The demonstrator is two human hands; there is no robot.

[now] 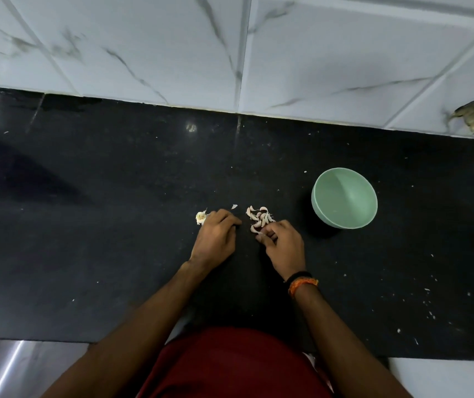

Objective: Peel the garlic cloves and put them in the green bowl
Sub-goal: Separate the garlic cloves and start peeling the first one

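No legible text, label, brand, number or sign on any surface in view.

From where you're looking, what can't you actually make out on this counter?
Head view, the only one:
- Whether the garlic cloves still wear their skins: too small.
- Whether the right hand already pinches a clove: its curled fingers cover the pile's near edge.
- What the left hand holds, if anything: knuckles hide its fingertips; a garlic remnant peeks out beside it.
- The green bowl looks empty.
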